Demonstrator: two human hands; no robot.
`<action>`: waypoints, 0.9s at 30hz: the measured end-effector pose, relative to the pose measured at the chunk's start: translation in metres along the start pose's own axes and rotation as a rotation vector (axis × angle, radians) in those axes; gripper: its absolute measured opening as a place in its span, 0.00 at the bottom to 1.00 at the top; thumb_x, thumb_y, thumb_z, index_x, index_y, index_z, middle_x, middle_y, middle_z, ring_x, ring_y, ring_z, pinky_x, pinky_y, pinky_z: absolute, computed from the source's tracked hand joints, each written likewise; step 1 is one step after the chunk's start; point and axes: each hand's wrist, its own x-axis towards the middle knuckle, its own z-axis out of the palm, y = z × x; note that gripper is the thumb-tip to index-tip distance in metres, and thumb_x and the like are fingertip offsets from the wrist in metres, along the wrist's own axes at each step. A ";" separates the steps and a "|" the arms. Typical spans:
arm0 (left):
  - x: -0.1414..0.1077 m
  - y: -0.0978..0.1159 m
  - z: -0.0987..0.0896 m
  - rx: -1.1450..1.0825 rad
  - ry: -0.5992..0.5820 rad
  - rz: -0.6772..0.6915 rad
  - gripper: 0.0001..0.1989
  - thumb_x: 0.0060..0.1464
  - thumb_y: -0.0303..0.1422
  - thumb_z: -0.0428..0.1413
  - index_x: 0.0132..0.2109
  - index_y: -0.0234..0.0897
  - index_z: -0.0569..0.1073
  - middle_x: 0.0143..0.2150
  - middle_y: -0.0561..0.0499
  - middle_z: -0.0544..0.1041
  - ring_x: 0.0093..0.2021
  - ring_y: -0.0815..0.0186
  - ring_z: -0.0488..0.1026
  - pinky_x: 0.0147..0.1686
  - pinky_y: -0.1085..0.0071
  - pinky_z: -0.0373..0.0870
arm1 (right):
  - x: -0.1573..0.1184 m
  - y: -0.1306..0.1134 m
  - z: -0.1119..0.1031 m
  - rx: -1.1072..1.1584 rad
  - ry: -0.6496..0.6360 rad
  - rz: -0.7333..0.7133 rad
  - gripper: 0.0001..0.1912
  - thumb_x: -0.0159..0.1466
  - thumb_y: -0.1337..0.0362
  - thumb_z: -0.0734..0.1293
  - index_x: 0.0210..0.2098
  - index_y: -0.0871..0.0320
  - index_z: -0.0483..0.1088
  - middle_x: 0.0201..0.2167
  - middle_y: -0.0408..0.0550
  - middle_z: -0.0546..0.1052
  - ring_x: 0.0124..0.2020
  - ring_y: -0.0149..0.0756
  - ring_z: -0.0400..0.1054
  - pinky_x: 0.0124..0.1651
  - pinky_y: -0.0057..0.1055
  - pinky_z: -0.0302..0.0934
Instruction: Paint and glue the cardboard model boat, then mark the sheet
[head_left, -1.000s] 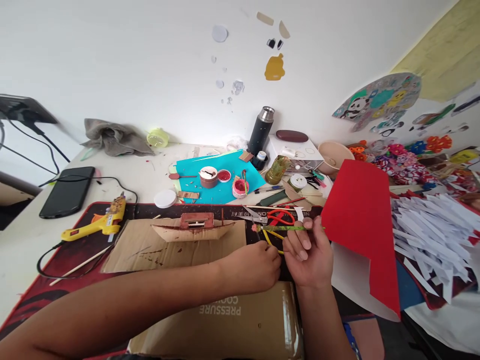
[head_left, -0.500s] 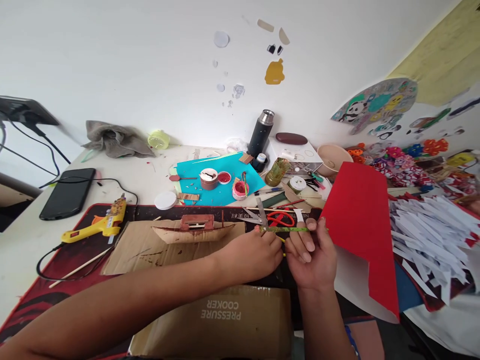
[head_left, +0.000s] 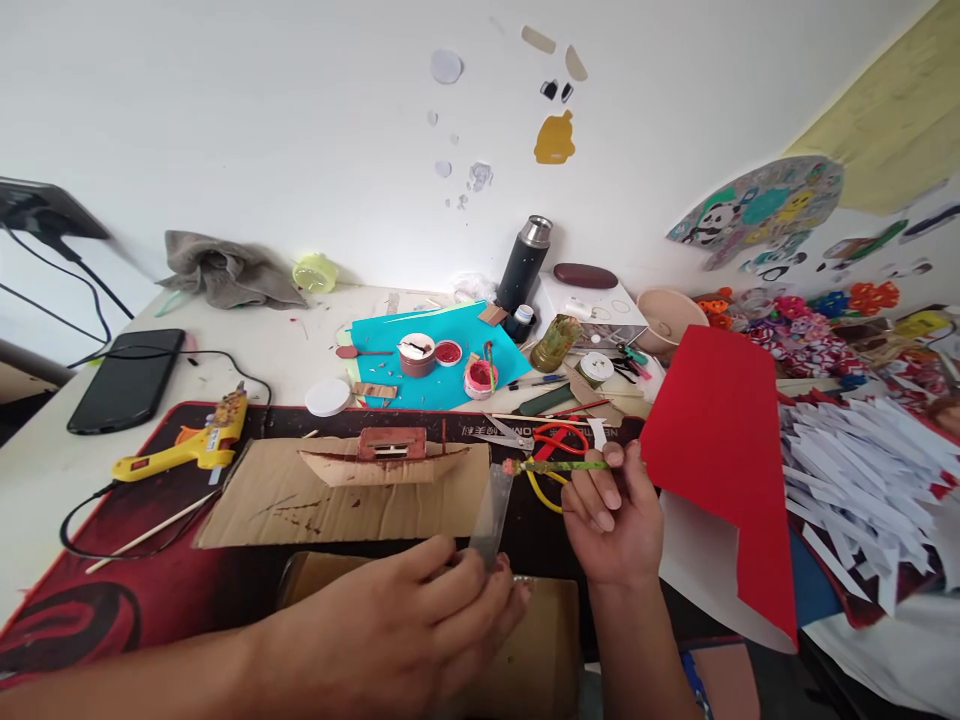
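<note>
Cluttered desk [head_left: 247, 350], green stick [head_left: 562, 466] crosswise, pink end leftward, right fingers [head_left: 590, 498] pinching it, left fingers [head_left: 459, 592] pinching clear strip [head_left: 493, 512]

Head cam, worn up top, looks fwd. & down at close hands [head_left: 420, 625], desk [head_left: 262, 335], wall [head_left: 300, 120] beyond.

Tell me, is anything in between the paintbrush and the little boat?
Yes, it looks like it: a see-through strip in the left hand pokes up between the tip of the paintbrush and the boat. The scissors lie just beyond that gap. I can't tell how near the strip is to either.
</note>
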 end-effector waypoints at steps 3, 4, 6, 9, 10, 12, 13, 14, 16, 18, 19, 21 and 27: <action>-0.037 -0.001 0.002 0.003 0.008 -0.035 0.25 0.75 0.27 0.44 0.68 0.36 0.78 0.67 0.48 0.82 0.59 0.58 0.74 0.59 0.61 0.70 | -0.001 0.010 0.001 -0.002 -0.002 0.036 0.17 0.67 0.54 0.83 0.32 0.54 0.76 0.16 0.31 0.67 0.12 0.22 0.54 0.16 0.21 0.57; -0.049 -0.001 0.004 0.005 0.014 -0.046 0.25 0.74 0.26 0.45 0.68 0.36 0.79 0.67 0.47 0.83 0.60 0.58 0.74 0.60 0.61 0.70 | 0.000 0.013 0.002 -0.002 -0.008 0.043 0.17 0.66 0.54 0.83 0.32 0.54 0.76 0.16 0.31 0.67 0.12 0.22 0.54 0.16 0.21 0.57; -0.070 0.000 0.007 0.008 0.067 -0.078 0.23 0.73 0.26 0.47 0.66 0.34 0.80 0.64 0.44 0.83 0.59 0.58 0.75 0.61 0.62 0.70 | 0.000 0.018 0.005 -0.008 -0.024 0.052 0.17 0.67 0.54 0.83 0.32 0.54 0.76 0.16 0.30 0.67 0.11 0.22 0.53 0.16 0.21 0.57; -0.090 0.004 0.012 0.010 0.161 -0.133 0.20 0.75 0.27 0.49 0.61 0.34 0.83 0.60 0.42 0.84 0.56 0.59 0.76 0.60 0.63 0.72 | 0.002 0.024 0.009 -0.026 -0.036 0.069 0.17 0.68 0.53 0.82 0.32 0.54 0.76 0.16 0.31 0.67 0.11 0.22 0.53 0.16 0.21 0.57; -0.095 0.006 0.014 0.015 0.177 -0.149 0.20 0.76 0.27 0.48 0.60 0.34 0.83 0.58 0.42 0.84 0.55 0.59 0.76 0.60 0.63 0.72 | 0.002 0.026 0.011 -0.035 -0.036 0.072 0.17 0.68 0.52 0.82 0.32 0.54 0.76 0.16 0.31 0.67 0.11 0.22 0.53 0.16 0.21 0.57; -0.101 0.008 0.018 0.028 0.179 -0.184 0.21 0.76 0.26 0.46 0.59 0.34 0.84 0.58 0.43 0.84 0.55 0.60 0.76 0.61 0.62 0.71 | 0.001 0.031 0.014 -0.061 -0.040 0.068 0.18 0.68 0.51 0.82 0.31 0.54 0.77 0.15 0.31 0.66 0.11 0.23 0.53 0.16 0.21 0.56; -0.103 0.009 0.019 0.038 0.183 -0.203 0.21 0.77 0.26 0.46 0.59 0.35 0.84 0.58 0.44 0.83 0.55 0.60 0.76 0.61 0.61 0.70 | 0.001 0.033 0.016 -0.077 -0.045 0.062 0.19 0.68 0.50 0.82 0.31 0.54 0.77 0.15 0.31 0.66 0.11 0.23 0.54 0.17 0.21 0.56; -0.104 0.009 0.021 0.046 0.197 -0.220 0.21 0.77 0.26 0.46 0.59 0.35 0.84 0.58 0.44 0.83 0.55 0.60 0.75 0.62 0.61 0.70 | 0.000 0.035 0.018 -0.095 -0.050 0.054 0.19 0.68 0.50 0.82 0.31 0.54 0.77 0.15 0.32 0.66 0.11 0.22 0.55 0.17 0.21 0.57; -0.107 0.009 0.024 0.065 0.199 -0.232 0.20 0.76 0.27 0.48 0.59 0.36 0.84 0.59 0.44 0.83 0.55 0.60 0.75 0.61 0.61 0.70 | -0.002 0.040 0.021 -0.128 -0.055 0.037 0.20 0.68 0.48 0.81 0.30 0.55 0.77 0.15 0.32 0.66 0.12 0.22 0.56 0.17 0.21 0.57; -0.109 0.008 0.026 0.083 0.177 -0.226 0.19 0.75 0.28 0.50 0.60 0.36 0.83 0.60 0.43 0.82 0.55 0.59 0.74 0.60 0.62 0.70 | -0.004 0.044 0.024 -0.156 -0.055 0.021 0.20 0.67 0.48 0.82 0.30 0.55 0.78 0.15 0.33 0.67 0.12 0.22 0.56 0.18 0.21 0.57; -0.110 0.007 0.027 0.087 0.160 -0.229 0.19 0.75 0.27 0.49 0.60 0.36 0.83 0.59 0.43 0.82 0.55 0.59 0.74 0.59 0.62 0.69 | -0.005 0.046 0.025 -0.168 -0.053 0.017 0.20 0.67 0.48 0.82 0.30 0.55 0.78 0.15 0.33 0.67 0.12 0.22 0.57 0.18 0.21 0.57; -0.111 0.005 0.029 0.085 0.136 -0.247 0.21 0.76 0.27 0.46 0.61 0.35 0.83 0.59 0.43 0.82 0.57 0.58 0.74 0.58 0.61 0.69 | -0.007 0.049 0.026 -0.184 -0.047 0.020 0.21 0.66 0.47 0.82 0.30 0.55 0.78 0.15 0.33 0.67 0.12 0.22 0.57 0.18 0.21 0.56; -0.109 -0.001 0.039 0.106 0.073 -0.224 0.19 0.76 0.26 0.50 0.63 0.35 0.82 0.60 0.43 0.81 0.57 0.58 0.72 0.57 0.61 0.68 | -0.009 0.057 0.023 -0.198 -0.005 0.061 0.22 0.65 0.45 0.83 0.30 0.55 0.78 0.15 0.34 0.68 0.11 0.22 0.58 0.17 0.21 0.55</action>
